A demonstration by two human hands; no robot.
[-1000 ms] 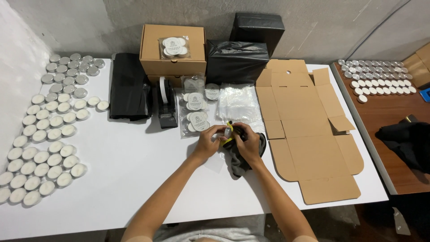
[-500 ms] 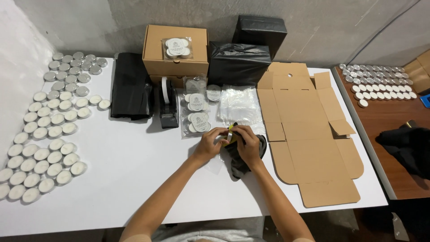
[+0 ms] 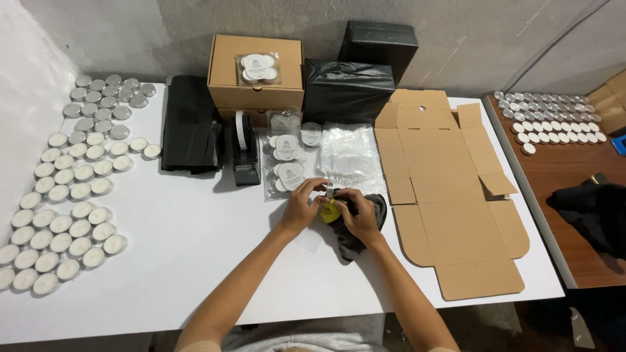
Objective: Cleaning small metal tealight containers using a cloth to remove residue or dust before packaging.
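Holding a small yellow object (image 3: 330,210) between both hands, you keep it just above the white table (image 3: 195,261), near the middle of its near half. Your left hand (image 3: 301,207) curls its fingers closed around the object's left side, with the thumb and forefinger pinching something small and pale at its top; what that piece is cannot be told. Your right hand (image 3: 360,215) grips from the right, fingers bent shut, and also presses on a dark grey cloth (image 3: 355,238) that lies under the work, probably as a pad. Just beyond the hands lie clear bags of packed tealights (image 3: 287,163) and a stack of empty clear bags (image 3: 352,153), within easy reach. A black tape dispenser (image 3: 245,153) stands to their left, beside a folded black plastic sheet (image 3: 190,133). A closed cardboard box (image 3: 255,72) and black wrapped parcels (image 3: 349,91) sit at the far edge. A flat unfolded carton (image 3: 450,195) fills the right side, close to your right elbow. Loose rows of tealights (image 3: 65,195) cover the left end, well apart from the hands.
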